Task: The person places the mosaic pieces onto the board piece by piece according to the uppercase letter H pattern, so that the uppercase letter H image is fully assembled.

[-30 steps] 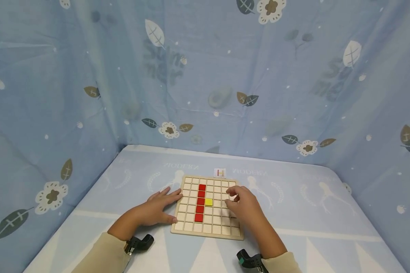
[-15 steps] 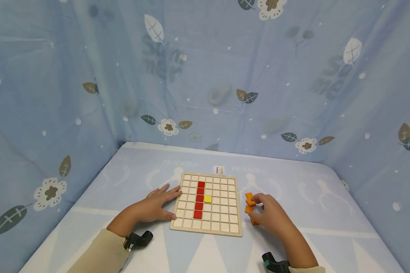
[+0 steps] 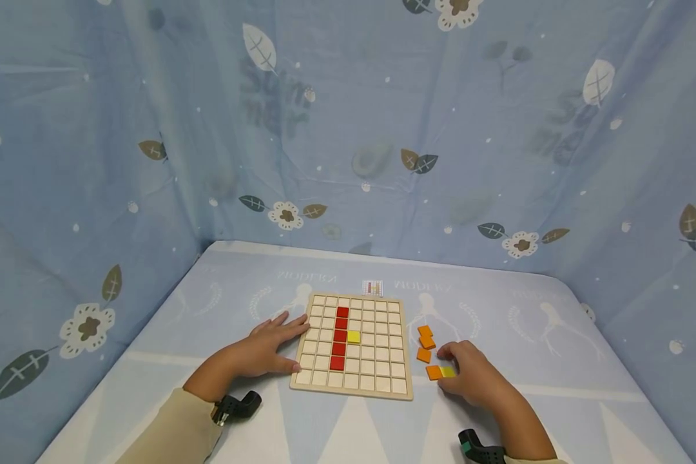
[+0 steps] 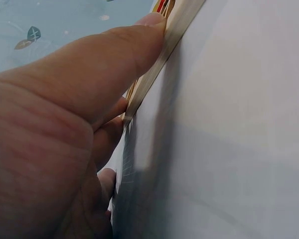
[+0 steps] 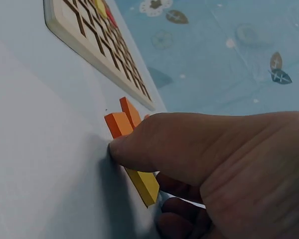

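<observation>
In the head view, a wooden grid board [image 3: 300, 380] of cream squares holds a column of several red tiles [image 3: 339, 336] and one yellow tile [image 3: 354, 337]. My left hand [image 3: 267, 348] rests on its left edge, fingers spread; the left wrist view shows the thumb [image 4: 134, 47] on the rim. My right hand [image 3: 472, 375] curves loosely over a loose yellow tile [image 3: 447, 372] right of the board. In the right wrist view, the thumb [image 5: 134, 149] is at this yellow tile [image 5: 144, 185], beside an orange tile [image 5: 118, 124]. The index fingertip stands apart from it.
Several orange tiles [image 3: 424, 355] lie between the board and my right hand. A small printed card [image 3: 373, 288] with a coloured pattern lies just beyond the board's far edge. A patterned blue curtain [image 3: 348, 129] rises behind the cloth-covered table [image 3: 516, 348].
My right hand has moved from the board's right side outward to the right and toward me, uncovering the loose orange tiles and a yellow one. My left hand has stayed on the board's edge.
</observation>
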`<act>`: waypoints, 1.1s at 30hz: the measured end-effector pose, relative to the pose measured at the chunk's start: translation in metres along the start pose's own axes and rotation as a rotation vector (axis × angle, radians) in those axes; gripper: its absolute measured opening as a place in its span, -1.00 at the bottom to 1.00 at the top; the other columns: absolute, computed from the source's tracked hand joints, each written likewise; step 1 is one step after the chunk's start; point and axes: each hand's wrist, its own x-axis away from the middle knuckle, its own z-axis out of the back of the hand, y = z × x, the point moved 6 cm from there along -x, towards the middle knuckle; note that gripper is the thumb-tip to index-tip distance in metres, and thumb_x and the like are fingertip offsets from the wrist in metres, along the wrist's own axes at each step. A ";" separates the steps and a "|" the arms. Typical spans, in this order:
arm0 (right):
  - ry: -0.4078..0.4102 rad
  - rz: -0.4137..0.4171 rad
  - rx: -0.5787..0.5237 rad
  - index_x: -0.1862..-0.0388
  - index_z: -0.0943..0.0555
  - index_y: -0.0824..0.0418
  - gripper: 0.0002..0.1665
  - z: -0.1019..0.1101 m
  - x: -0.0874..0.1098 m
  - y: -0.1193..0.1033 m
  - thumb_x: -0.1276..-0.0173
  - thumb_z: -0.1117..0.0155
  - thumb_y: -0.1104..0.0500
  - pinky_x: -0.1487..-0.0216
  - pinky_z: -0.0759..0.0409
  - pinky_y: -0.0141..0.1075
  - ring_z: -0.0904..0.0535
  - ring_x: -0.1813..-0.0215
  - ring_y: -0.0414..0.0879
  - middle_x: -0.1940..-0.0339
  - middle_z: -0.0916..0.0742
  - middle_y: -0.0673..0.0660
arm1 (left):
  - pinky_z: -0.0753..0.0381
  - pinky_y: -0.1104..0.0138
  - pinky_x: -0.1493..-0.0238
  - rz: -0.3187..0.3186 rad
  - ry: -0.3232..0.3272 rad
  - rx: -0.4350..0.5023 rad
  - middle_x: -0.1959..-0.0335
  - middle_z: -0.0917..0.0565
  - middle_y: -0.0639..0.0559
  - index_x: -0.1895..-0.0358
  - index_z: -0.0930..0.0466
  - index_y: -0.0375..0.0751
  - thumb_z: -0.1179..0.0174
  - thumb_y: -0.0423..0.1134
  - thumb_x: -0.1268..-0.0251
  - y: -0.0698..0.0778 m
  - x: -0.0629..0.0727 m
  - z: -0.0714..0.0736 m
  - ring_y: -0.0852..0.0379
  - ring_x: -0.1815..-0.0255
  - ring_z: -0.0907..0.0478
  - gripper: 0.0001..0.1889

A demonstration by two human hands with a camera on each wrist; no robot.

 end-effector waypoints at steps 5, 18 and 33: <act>-0.019 -0.012 0.006 0.05 -0.69 0.08 -0.63 0.000 -0.001 0.004 -0.19 -0.61 0.22 -0.07 -0.58 -0.06 -0.50 0.08 -0.06 0.10 -0.61 0.04 | 0.24 -0.38 -0.59 0.006 0.004 -0.002 -0.75 -0.04 0.12 -0.68 -0.20 0.09 -0.47 0.19 -0.24 0.001 0.000 0.001 -0.26 -0.76 0.28 -0.02; -0.006 -0.056 -0.018 0.14 -0.71 0.09 -0.70 0.003 0.001 0.012 -0.18 -0.62 0.23 0.10 -0.56 -0.16 -0.49 0.14 -0.06 0.18 -0.62 0.04 | 0.25 -0.37 -0.60 0.013 0.008 -0.004 -0.75 -0.03 0.13 -0.68 -0.20 0.10 -0.47 0.19 -0.23 -0.001 0.000 0.001 -0.24 -0.77 0.28 -0.02; -0.002 -0.033 -0.041 0.16 -0.72 0.09 -0.74 0.002 0.002 0.016 -0.19 -0.59 0.26 0.18 -0.51 -0.19 -0.47 0.19 -0.07 0.25 -0.59 0.04 | 0.24 -0.37 -0.60 -0.010 -0.001 0.008 -0.75 -0.04 0.10 -0.68 -0.20 0.08 -0.46 0.20 -0.24 0.000 0.001 -0.002 -0.28 -0.76 0.28 -0.02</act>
